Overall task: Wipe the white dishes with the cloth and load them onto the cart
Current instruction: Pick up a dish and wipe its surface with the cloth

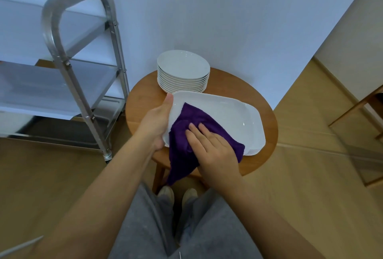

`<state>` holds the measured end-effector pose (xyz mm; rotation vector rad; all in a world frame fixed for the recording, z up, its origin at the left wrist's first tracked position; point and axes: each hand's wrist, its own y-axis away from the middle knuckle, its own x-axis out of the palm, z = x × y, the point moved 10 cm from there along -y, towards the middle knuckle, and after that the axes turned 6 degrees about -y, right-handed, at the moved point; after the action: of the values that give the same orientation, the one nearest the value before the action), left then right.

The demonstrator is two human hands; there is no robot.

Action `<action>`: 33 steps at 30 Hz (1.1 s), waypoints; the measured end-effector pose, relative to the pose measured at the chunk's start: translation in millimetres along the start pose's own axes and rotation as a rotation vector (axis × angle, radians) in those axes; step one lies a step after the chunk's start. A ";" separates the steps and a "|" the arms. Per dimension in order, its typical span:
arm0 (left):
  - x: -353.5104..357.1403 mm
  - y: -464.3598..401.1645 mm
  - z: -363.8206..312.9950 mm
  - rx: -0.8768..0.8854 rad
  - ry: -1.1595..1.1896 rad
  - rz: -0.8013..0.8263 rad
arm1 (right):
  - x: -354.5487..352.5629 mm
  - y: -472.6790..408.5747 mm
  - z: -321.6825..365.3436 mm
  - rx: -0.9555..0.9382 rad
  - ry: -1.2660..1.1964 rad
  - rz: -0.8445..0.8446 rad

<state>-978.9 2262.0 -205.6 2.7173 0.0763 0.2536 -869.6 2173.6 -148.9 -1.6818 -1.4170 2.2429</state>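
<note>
gripping the white platter's (223, 113) rim, the left hand (157, 121) curls; the right hand (215, 150) presses flat, straight fingers (196, 132) on the purple cloth (186, 134).

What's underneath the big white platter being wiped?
Under the tilted platter a stack of similar white platters shows at its right corner, resting on the round wooden table. The cloth and both hands hide the rest of that stack.
</note>
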 end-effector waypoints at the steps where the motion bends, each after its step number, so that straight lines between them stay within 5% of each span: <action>1: -4.7 -1.0 -6.5 0.012 -0.031 0.027 | -3.7 2.6 -4.4 -0.021 0.005 -0.005; 6: -27.8 1.6 -38.6 0.072 -0.008 0.046 | -19.0 14.0 -18.8 -0.069 -0.005 -0.003; 12: 3.7 23.1 5.4 0.035 0.451 -0.098 | -35.8 -1.0 -20.7 0.157 0.024 -0.197; 15: 33.5 36.4 40.3 -0.067 0.282 -0.184 | -36.2 -9.4 -14.3 0.224 0.000 -0.255; 19: 20.3 29.0 30.2 -0.097 0.179 -0.199 | -32.1 -5.9 -10.1 0.088 -0.027 -0.156; 23: 9.2 20.0 2.6 0.082 0.014 0.004 | -27.7 12.0 -12.5 -0.102 -0.048 -0.009; 27: 3.3 17.4 -10.0 0.050 -0.180 0.214 | -29.2 22.8 -8.6 -0.182 -0.035 0.063; 33: 29.7 38.1 22.3 -0.029 -0.091 -0.099 | -33.9 8.2 -6.6 0.127 -0.055 -0.178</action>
<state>-944.9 2221.1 -205.4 2.6825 0.1789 0.1013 -846.1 2156.6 -128.4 -1.4082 -1.3430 2.2454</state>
